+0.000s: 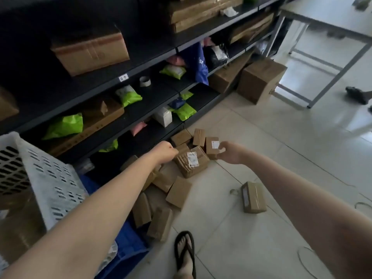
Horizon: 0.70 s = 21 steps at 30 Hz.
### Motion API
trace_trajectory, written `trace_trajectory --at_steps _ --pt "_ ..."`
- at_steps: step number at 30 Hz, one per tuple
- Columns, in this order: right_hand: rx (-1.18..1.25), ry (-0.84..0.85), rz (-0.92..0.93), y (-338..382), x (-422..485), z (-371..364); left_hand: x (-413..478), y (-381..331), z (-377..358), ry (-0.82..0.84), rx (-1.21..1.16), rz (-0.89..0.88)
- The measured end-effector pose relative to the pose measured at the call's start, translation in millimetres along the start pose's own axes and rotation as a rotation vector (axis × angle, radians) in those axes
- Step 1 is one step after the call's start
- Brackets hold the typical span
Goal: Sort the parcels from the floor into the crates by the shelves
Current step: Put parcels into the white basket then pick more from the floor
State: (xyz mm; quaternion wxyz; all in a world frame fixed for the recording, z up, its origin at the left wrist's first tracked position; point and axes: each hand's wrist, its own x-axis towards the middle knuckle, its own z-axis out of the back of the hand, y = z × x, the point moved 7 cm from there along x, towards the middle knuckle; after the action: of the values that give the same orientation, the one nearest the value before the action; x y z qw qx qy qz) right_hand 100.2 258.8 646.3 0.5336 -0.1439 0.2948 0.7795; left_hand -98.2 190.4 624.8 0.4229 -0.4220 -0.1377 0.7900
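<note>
Several small brown cardboard parcels lie in a heap on the tiled floor against the bottom shelf; the largest, a labelled parcel [191, 161], sits in the middle. My right hand [229, 153] grips a small labelled box [212, 147] at the heap's right edge. My left hand [165, 150] hovers over the heap's left part with its fingers curled into a fist, and nothing shows in it. One taped parcel [253, 197] lies apart on the floor to the right. A white perforated crate [50, 184] stands at the lower left, a blue crate [128, 246] beneath it.
Dark shelving [153, 93] runs along the left with boxes and green, blue and pink mailer bags. Larger cartons [259, 79] stand at the shelf's far end. A grey metal table [330, 21] occupies the upper right. My sandalled foot [185, 256] rests at the bottom centre.
</note>
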Motion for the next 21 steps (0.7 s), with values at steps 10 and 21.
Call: trace_trajectory --at_steps 10,21 --pt "-0.048 0.385 -0.047 -78 161 -157 108 146 -129 0.111 -0.099 0.452" --pt "0.126 0.319 -0.099 -121 393 -337 270 334 -176 -0.549 -0.312 0.721"
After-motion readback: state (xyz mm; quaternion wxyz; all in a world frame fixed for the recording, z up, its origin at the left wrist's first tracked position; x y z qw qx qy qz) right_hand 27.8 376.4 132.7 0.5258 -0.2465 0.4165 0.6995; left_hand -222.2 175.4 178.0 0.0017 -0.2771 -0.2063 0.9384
